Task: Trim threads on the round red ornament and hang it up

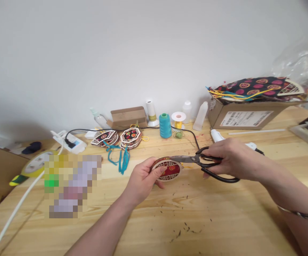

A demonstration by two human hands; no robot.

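Gripped between the thumb and fingers of my left hand is a round ornament with a pale lattice rim and red patterned fabric. My right hand holds black-handled scissors, fingers around the handles. The scissor blades point left and lie along the ornament's upper edge; whether they touch it is hard to tell. A bit of yellow cord shows at the ornament's right side. Dark scraps are scattered on the wooden table below.
Stacked ornaments with teal ribbons lie behind my left hand. Along the wall stand a teal thread cone, spools and bottles. A filled cardboard box is at back right; a power strip and white cable are left.
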